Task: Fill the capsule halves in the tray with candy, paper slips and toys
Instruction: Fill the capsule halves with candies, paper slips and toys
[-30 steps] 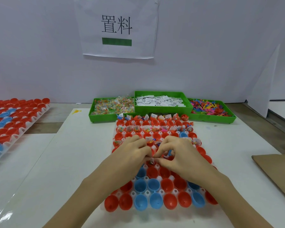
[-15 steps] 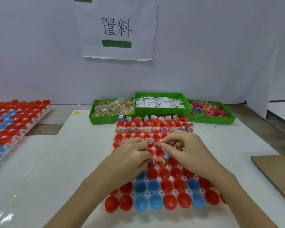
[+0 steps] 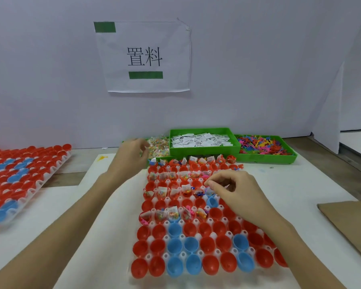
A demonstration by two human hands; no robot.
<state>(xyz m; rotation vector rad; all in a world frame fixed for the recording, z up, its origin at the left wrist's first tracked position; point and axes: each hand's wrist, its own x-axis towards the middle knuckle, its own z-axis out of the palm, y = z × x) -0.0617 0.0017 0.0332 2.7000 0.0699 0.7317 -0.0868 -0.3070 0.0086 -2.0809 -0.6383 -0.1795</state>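
Left hand (image 3: 131, 152): upper centre-left of the frame, blurred, fingers loosely curled over the left edge of the candy bin (image 3: 157, 146); whether it grips anything cannot be told.
Right hand (image 3: 236, 189): centre right, over the tray's right side, thumb and forefinger pinched together at a small item too small to name; the other fingers are curled.
Tray (image 3: 196, 221): white, centre and lower centre of the frame, on the table (image 3: 92, 226), holding rows of red and blue capsule halves (image 3: 206, 245).
Filled halves: the far rows and the middle rows carry candy packets, paper slips and small coloured toys.
Empty halves: the three nearest rows, lower centre, show bare red and blue cups.
Slip bin (image 3: 203, 140): green, upper centre, behind the tray, heaped with white paper slips.
Toy bin (image 3: 265, 148): green, just right of the slip bin, full of mixed coloured plastic toys.
Second tray (image 3: 25, 174): left edge of the frame, tilted, filled with red and a few blue halves.
Cardboard (image 3: 350, 222): brown sheet at the right edge.
Sign (image 3: 144, 57): white sheet on the wall, upper centre, printed with two characters and green bars.
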